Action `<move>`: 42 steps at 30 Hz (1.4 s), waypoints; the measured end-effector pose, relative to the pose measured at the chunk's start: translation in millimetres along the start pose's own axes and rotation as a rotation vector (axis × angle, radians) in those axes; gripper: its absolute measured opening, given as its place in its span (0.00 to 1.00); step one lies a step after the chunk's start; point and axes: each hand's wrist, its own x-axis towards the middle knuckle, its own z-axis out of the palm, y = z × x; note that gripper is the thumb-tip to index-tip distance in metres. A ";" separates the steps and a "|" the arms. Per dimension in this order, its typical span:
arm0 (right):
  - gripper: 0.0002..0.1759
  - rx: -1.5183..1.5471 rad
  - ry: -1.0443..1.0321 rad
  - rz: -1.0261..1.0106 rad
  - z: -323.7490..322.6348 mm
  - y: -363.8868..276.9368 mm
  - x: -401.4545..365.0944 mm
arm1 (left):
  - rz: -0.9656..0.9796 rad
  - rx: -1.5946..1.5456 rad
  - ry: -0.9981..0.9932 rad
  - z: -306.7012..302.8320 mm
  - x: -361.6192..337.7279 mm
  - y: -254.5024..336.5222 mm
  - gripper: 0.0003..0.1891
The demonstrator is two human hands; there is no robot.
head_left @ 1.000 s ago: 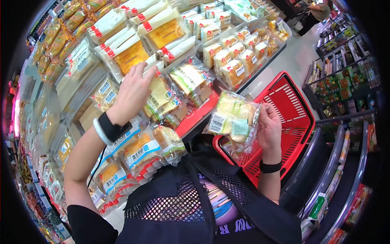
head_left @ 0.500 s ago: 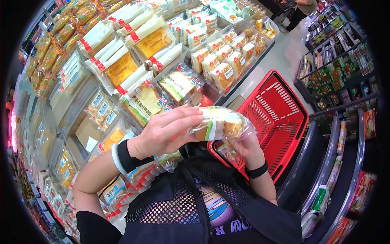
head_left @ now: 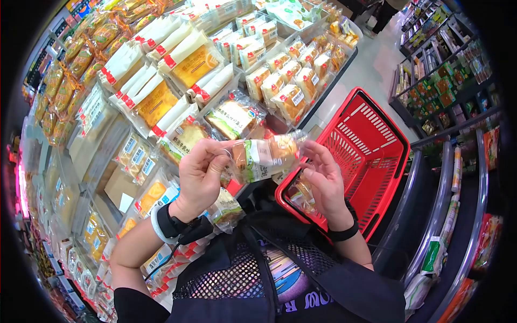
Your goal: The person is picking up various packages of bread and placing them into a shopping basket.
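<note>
While gripped both ends, bread packet (head_left: 264, 156) spans left hand (head_left: 200, 175), right hand (head_left: 323, 180).

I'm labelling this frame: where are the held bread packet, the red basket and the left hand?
bread packet (head_left: 262, 159), head view, middle of its wrapper.
red basket (head_left: 374, 137), head view, slotted inner wall.
left hand (head_left: 200, 173), head view, middle of the hand.

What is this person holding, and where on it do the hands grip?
A clear-wrapped bread pack, held crosswise by its two ends: the left hand pinches one end and the right hand has its fingers on the other.
</note>
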 end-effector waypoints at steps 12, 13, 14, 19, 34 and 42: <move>0.04 0.120 0.103 -0.158 6.9 -0.8 3.0 | -0.002 0.156 -0.080 -7.5 -5.1 1.8 0.03; 0.05 0.137 0.094 -0.163 7.0 -1.2 2.2 | -0.013 0.292 -0.089 -9.2 -5.3 3.8 0.01; 0.05 0.137 0.095 -0.163 7.7 -0.9 2.4 | -0.013 0.292 -0.089 -8.0 -5.5 5.3 0.01; 0.04 0.198 0.108 -0.227 9.6 -1.0 3.2 | 0.010 0.205 -0.073 -6.5 -6.8 4.4 0.03; 0.03 0.449 0.082 -0.339 5.5 -2.4 5.8 | -0.032 0.095 -0.092 9.3 -5.6 7.5 0.14; 0.05 0.399 0.078 -0.324 0.5 -2.5 2.5 | 0.189 0.451 -0.252 4.0 -4.1 4.6 0.16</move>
